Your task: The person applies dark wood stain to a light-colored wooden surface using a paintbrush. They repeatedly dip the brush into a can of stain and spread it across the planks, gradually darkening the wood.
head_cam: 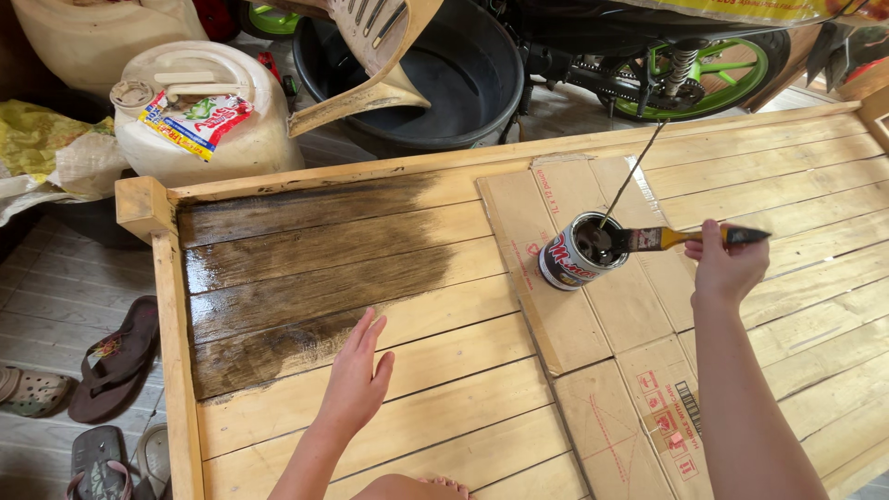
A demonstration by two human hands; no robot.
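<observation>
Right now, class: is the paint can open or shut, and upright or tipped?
Open and upright. The paint can has no lid on; its dark inside shows, and the brush held by the right hand dips in.

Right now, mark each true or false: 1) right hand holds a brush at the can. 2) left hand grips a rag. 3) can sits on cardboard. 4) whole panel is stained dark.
1) True: the right hand holds the brush, bristles at the open can.
2) False: the left hand is empty, fingers spread over bare planks.
3) True: the can stands on flattened cardboard.
4) False: only the upper left of the wooden panel has dark stain; the other planks are pale.
</observation>
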